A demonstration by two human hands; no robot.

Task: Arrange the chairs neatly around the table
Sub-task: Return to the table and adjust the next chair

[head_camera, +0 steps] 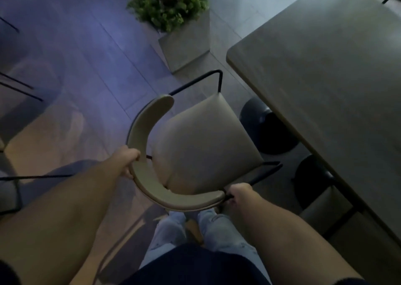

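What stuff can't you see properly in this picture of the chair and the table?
Head view only, dim and soft:
- Chair legs: mostly hidden under its own seat.
- Table: cut off by the right and top edges; its top hides most of its dark base.
- Plant: top cut off by the upper edge.
- Right hand fingers: curled out of sight beneath the backrest end.
- Left hand fingertips: hidden behind the backrest.
- Feet: hidden by the backrest and the person's legs.

One head-worn wide-angle view looks steeply down from close above, the chair (195, 145) at frame centre, desk (325, 71) upper right, floor (76, 67) at left.
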